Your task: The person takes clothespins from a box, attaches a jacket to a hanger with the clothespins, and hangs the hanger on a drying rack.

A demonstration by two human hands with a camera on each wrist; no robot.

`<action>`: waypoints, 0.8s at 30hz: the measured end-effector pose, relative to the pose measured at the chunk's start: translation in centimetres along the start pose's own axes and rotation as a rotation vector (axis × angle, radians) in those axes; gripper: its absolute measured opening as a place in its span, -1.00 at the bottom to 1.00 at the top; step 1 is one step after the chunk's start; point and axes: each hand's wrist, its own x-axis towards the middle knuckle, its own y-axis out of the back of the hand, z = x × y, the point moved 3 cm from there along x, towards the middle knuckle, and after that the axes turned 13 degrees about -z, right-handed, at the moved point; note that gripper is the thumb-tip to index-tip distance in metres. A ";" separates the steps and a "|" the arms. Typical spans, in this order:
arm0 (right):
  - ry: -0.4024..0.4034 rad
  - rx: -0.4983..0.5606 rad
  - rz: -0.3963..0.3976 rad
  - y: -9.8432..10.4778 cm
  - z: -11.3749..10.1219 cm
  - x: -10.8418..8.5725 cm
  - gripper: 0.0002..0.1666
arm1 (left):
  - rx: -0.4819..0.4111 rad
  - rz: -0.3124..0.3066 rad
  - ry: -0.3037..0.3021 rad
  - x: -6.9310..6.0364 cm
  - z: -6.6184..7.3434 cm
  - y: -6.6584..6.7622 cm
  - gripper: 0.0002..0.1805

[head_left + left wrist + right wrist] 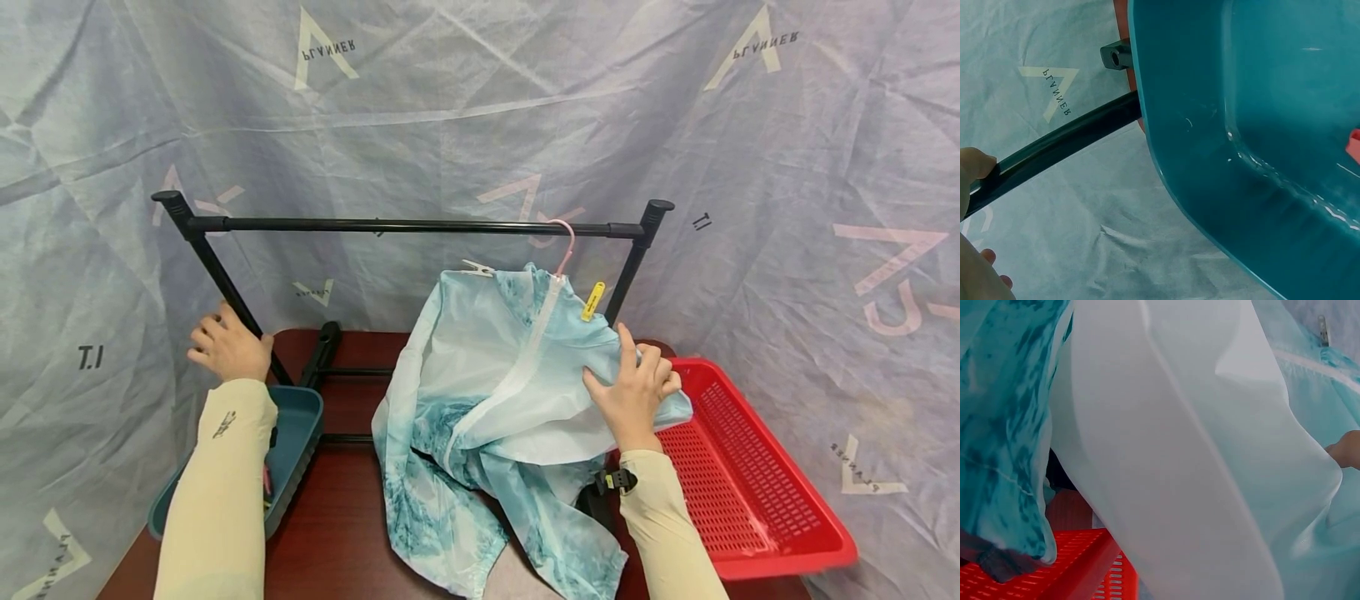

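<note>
A light blue and white zip jacket (468,333) hangs by a pink hanger (568,242) from the right part of a black rack's top bar (360,225). On its shoulders sit a white clothespin (477,268) and a yellow clothespin (592,302). My right hand (636,392) touches the jacket's right side, thumb and index finger spread apart. At the rack's left post (228,287) is my left hand (232,346), fingers loosely spread. Its thumb (979,164) rests against the post in the left wrist view.
A teal basin (296,425) stands at left under my forearm, with small coloured items inside. To the right is a red perforated basket (795,467). Both are on a dark red table (348,500). Grey printed cloth (420,100) hangs behind.
</note>
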 end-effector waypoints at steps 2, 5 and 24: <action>-0.001 0.006 0.002 0.0 0.0 0.0 0.03 | 0.001 0.005 0.001 -0.2 0.1 0.1 -0.13; -0.003 0.014 0.004 0.0 0.0 -0.1 0.03 | -0.007 0.019 -0.006 -0.2 0.0 0.1 -0.13; 0.060 0.049 0.057 -0.1 -0.2 -0.3 -0.08 | -0.023 -0.011 -0.018 -0.7 0.2 0.4 -0.15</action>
